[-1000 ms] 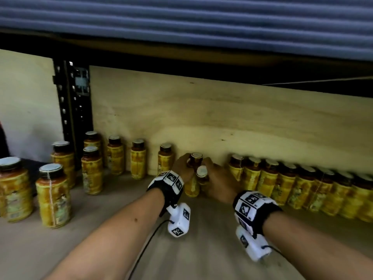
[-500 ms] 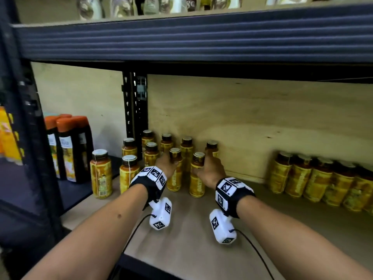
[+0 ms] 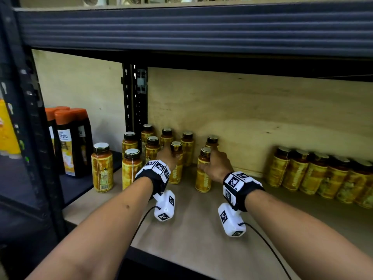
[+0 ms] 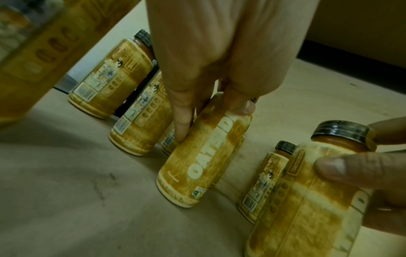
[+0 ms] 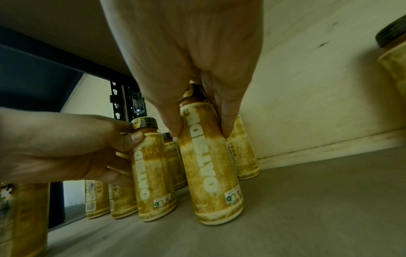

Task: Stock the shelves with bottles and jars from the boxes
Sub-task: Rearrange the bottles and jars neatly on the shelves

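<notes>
Both hands reach into the lower shelf [image 3: 201, 223], each holding one yellow-labelled bottle upright on the shelf board.

Left hand [image 3: 167, 156]: grip pinching the left bottle [image 3: 176, 166] near its neck. In the left wrist view the fingers [image 4: 182, 121] curl round the upper part of the label and the bottle base sits on the board.

Right hand [image 3: 218, 166]: grip pinching the right bottle [image 3: 203, 170] at the shoulder. The right wrist view shows the thumb and a finger [image 5: 228, 120] on either side of the label, just below the dark cap, with the base on the board.

The two held bottles stand just beside each other, apart, near the centre of the head view. The right bottle is at 3 o'clock from the left one.

A cluster of like bottles [image 3: 167, 136] stands at 12 o'clock from the left hand, against the plywood back panel [image 3: 252, 110]. Two wider jars [image 3: 102, 166] stand at 9 o'clock from the left hand. A row of bottles [image 3: 314, 172] lines the back panel at 3 o'clock from the right hand, well apart from it.

Dark bottles with orange caps [image 3: 66, 142] stand in the next bay, past the black upright [image 3: 134, 98], at 9 o'clock.

Whether either held bottle is tilted cannot be told with certainty.
</notes>
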Demonstrator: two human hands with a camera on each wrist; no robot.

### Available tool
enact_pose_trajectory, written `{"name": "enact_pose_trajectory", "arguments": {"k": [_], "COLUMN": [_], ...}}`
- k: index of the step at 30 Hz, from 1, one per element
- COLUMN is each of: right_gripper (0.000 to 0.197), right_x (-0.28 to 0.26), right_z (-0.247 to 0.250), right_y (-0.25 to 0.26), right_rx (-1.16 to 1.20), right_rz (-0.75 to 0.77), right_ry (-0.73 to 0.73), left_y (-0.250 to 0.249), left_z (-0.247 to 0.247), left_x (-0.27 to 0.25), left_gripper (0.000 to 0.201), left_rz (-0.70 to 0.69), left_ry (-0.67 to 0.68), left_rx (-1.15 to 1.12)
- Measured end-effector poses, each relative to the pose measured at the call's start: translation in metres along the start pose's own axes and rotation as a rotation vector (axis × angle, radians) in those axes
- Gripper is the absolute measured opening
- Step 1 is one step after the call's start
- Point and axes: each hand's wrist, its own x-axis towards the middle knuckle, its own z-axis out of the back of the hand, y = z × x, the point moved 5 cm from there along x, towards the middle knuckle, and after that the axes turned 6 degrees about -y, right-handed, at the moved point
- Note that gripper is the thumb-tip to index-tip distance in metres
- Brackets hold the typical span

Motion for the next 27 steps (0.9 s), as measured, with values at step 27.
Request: {"name": "enact_pose_trajectory", "arguments": {"k": [27], "right_gripper": [0.069], "right_x": [-0.006], "right_z": [0.031], "right_y": [-0.011], "right_rx": [0.186], "right_rz": [0.056], "right_ry": [-0.073], "left_y": [-0.021], "left_z": [0.014], "left_x": [-0.006], "left_gripper": [0.06], "left_rz": [-0.008], "left_ry": [-0.071], "left_rx": [0.016]}}
